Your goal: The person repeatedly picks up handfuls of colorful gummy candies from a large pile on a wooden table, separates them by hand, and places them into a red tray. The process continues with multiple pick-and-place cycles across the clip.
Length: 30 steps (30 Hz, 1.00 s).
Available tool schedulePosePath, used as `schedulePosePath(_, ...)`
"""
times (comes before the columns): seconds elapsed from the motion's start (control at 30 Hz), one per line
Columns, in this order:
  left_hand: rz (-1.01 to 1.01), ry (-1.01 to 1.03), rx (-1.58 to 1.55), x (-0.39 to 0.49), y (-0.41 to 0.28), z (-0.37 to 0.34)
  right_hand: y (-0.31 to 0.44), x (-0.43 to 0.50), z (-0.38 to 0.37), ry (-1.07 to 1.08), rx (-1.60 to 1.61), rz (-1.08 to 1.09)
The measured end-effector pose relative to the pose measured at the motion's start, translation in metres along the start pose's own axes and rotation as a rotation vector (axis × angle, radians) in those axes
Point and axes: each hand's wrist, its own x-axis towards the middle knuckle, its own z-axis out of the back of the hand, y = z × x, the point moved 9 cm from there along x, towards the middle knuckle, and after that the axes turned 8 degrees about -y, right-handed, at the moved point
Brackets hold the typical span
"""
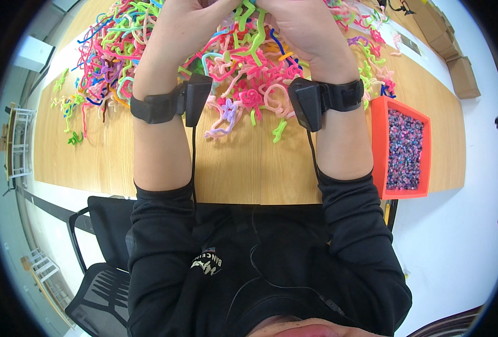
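Note:
At the top edge of the head view, my left hand [192, 27] and my right hand [301, 31] come together around a bent light-green pipe cleaner piece [257, 38]. Its fuzzy arms dangle between them, while the fingertips of both hands are cut off by the picture's rim. Below and around the hands spreads a large tangled heap of pipe cleaners [114, 54], mostly pink, green, red and blue. Nearest to me lie a lilac pipe cleaner flower [228, 110], a pink coiled rose shape [251, 98] and a small green piece [279, 130].
An orange-red tray [379, 147] of small mixed beads [404, 151] stands at the right on the wooden table [232, 168]. Cardboard boxes [463, 78] sit farther right. Black trackers with cables are strapped to both forearms. A black mesh chair [101, 290] is at lower left.

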Motion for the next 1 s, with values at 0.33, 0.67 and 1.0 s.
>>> schedulePosePath(0.33, 0.019, 0.033, -0.011, -0.001, -0.003, -0.003, 0.009, -0.005, -0.004, 0.148, 0.143, -0.013)
schedulePosePath(0.67, 0.045, 0.033, 0.073, 0.000, -0.002, 0.002, 0.013, -0.009, 0.000, 0.055, -0.074, -0.103)
schedulePosePath(1.0, -0.009, 0.083, 0.052, -0.003, -0.008, -0.002, -0.013, -0.001, 0.011, 0.009, -0.019, -0.111)
